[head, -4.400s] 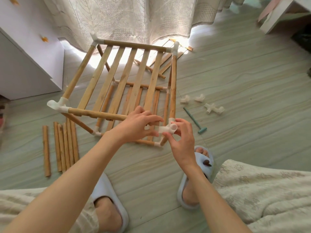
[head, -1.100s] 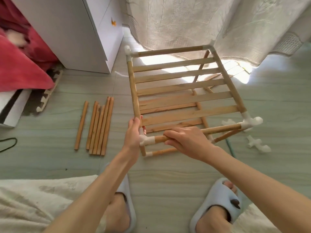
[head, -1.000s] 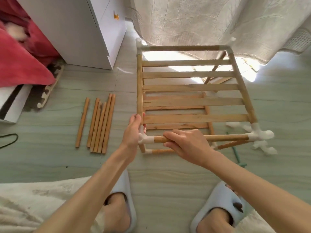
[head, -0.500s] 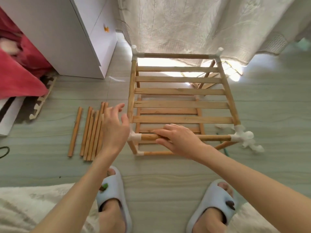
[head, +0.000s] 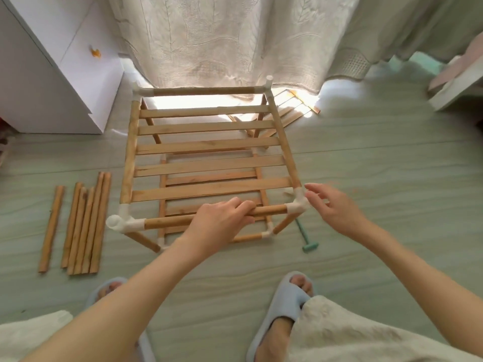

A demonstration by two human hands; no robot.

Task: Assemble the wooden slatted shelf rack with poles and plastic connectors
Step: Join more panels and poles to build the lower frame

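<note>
Gripping the near front pole of the rack standing on the floor: left hand. Right hand spread loose, fingertips beside corner connector.

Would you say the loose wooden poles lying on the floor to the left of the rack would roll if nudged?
Probably: the loose poles look round and lie flat on smooth floor. They appear stiff, straight and likely light.

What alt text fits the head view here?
A left hand grips the front pole of a two-tier wooden slatted rack on the floor; the open right hand nears its white corner connector.
</note>
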